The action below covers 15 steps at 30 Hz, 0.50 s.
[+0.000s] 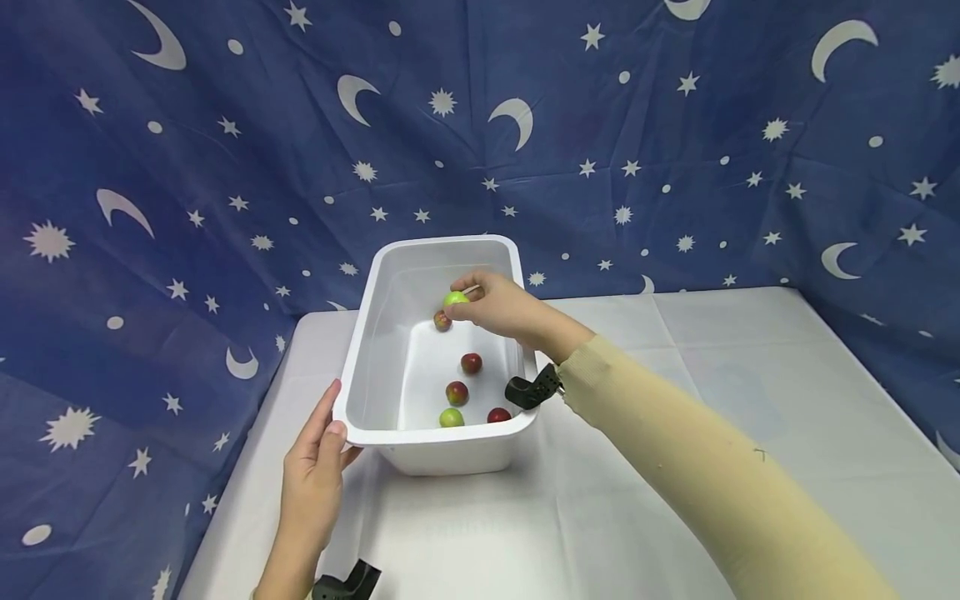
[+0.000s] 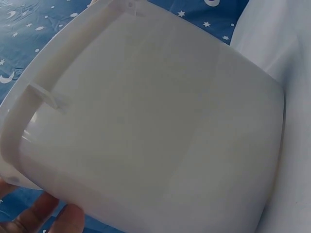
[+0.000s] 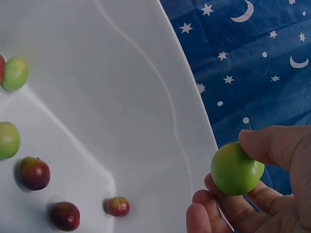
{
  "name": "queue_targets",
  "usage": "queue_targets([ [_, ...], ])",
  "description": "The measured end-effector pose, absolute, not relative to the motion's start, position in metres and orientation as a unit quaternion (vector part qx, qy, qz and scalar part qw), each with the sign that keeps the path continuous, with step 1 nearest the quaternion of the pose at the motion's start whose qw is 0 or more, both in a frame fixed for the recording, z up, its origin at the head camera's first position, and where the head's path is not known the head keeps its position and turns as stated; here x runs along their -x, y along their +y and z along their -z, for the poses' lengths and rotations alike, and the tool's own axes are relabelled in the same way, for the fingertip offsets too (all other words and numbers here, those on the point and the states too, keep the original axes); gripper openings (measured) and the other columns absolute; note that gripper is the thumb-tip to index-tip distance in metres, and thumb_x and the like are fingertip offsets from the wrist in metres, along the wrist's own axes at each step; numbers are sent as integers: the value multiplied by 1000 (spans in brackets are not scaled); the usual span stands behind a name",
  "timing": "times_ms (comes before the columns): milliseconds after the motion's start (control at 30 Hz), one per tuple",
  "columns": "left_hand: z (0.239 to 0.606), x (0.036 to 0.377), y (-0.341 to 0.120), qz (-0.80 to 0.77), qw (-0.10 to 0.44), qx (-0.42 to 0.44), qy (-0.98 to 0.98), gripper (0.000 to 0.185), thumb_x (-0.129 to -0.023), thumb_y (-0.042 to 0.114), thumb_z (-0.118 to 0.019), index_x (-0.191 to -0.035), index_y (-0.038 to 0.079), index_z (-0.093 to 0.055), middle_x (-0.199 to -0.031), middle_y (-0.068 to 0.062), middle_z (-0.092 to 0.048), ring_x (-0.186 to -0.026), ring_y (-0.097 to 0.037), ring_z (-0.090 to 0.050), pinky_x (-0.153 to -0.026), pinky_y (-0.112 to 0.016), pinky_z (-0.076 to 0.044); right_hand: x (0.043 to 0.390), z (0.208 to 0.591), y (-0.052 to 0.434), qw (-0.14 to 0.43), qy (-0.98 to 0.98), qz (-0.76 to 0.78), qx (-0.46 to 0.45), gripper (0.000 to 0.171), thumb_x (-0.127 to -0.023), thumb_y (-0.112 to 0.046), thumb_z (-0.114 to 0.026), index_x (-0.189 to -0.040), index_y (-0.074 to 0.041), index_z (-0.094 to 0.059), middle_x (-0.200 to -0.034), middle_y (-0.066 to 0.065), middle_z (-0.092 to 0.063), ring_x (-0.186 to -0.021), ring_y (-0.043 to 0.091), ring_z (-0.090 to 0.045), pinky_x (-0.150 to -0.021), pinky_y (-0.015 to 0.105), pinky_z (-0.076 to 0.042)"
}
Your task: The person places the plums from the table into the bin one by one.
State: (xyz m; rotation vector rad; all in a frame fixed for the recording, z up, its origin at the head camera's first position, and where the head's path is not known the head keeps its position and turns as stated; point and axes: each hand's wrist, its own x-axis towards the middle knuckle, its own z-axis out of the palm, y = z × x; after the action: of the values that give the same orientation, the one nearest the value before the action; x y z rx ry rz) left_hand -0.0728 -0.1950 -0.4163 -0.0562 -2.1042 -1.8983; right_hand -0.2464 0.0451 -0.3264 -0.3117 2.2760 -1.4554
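A white plastic tub [image 1: 352,392] stands on the white table. My right hand [image 1: 495,307] reaches over its far half and pinches a small green fruit [image 1: 454,299] between thumb and fingertips; the right wrist view shows the green fruit [image 3: 236,169] held above the tub's wall [image 3: 146,97]. Several small red and green fruits [image 1: 457,392] lie on the tub's floor, and one red-green fruit [image 1: 442,321] sits just under the held one. My left hand [image 1: 318,467] holds the tub's near left rim, thumb on top. In the left wrist view, the tub's outer wall [image 2: 155,126] fills the frame.
A blue cloth with moons and stars [image 1: 225,167] hangs behind and to the left of the table. The white tablecloth [image 1: 750,375] stretches to the right of the tub. Black wrist camera mounts [image 1: 531,389] show by each wrist.
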Motion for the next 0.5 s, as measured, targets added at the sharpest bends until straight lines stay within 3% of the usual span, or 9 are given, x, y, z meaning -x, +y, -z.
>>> queue_targets([
  [267,416,73,-197,660,155,18,-735,44,-105,13,-37,-149,16,-40,-147,-7,-42,-121,-20,-52,-86,-25,-50,245,323,45,208,814,530,115,46,-89,-29,-69,-130,-17,-52,-117,3,-59,-111,20,-54,-101,49,-36],
  [500,414,71,-203,635,149,23,-758,44,-105,13,-39,-148,20,-41,-144,-11,-44,-118,-18,-55,-84,-27,-51,236,320,59,177,802,547,162,42,-91,-30,-67,-128,-16,-54,-116,2,-62,-107,20,-58,-95,41,-45],
])
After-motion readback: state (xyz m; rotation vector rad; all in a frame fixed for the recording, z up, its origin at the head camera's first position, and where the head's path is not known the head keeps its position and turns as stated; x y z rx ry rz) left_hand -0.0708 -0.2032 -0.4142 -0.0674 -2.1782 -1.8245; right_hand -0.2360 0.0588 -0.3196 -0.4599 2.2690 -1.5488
